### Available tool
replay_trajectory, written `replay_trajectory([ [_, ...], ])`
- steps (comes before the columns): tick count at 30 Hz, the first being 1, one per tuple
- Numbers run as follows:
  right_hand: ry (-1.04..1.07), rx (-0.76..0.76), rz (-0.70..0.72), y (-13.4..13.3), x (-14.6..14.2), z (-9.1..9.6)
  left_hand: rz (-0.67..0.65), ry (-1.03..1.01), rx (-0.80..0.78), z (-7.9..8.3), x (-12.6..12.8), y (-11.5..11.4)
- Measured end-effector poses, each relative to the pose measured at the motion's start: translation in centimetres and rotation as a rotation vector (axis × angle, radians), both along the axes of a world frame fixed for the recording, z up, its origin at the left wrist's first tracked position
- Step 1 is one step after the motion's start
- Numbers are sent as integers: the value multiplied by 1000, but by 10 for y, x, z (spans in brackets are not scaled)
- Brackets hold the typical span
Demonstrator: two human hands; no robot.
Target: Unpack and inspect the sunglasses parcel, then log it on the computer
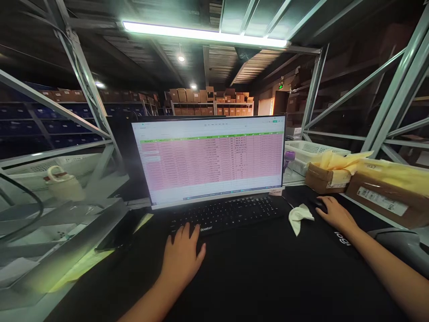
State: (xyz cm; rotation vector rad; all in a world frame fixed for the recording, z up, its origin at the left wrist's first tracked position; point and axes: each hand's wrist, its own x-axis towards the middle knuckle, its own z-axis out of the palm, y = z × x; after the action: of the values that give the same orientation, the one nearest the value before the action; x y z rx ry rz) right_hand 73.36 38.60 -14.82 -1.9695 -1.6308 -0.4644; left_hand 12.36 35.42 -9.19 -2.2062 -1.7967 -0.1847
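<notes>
Head view. Use the monitor (214, 161) as the reference; it displays a spreadsheet with pink rows under a green header. The keyboard (231, 212) lies directly in front of the monitor. Your left hand (182, 255) is spread at the keyboard's near-left edge, fingertips over the keys, gripping nothing. Your right hand (337, 217), in front and to the right of the monitor, curves around the mouse (321, 205). A crumpled white tissue (299, 218) lies nearer the monitor than that hand.

Containers, right of the monitor: the smaller cardboard box (315, 180) holds yellow sheets (338, 160), which rise above its rim. The larger cardboard box (355, 194) stands beside it, with yellow material (395, 172) on top; you cannot tell its contents. Just beside the monitor are white perforated baskets (311, 147), contents hidden. Left of the monitor stands a blurred cream jug (65, 185). Far behind the monitor, shelves carry cartons (231, 98).
</notes>
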Motion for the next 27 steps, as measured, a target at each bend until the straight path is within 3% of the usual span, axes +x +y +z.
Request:
replay_trajectory([
  [27, -13, 10, 24, 2, 2, -2, 5, 10, -12, 1, 1, 0],
])
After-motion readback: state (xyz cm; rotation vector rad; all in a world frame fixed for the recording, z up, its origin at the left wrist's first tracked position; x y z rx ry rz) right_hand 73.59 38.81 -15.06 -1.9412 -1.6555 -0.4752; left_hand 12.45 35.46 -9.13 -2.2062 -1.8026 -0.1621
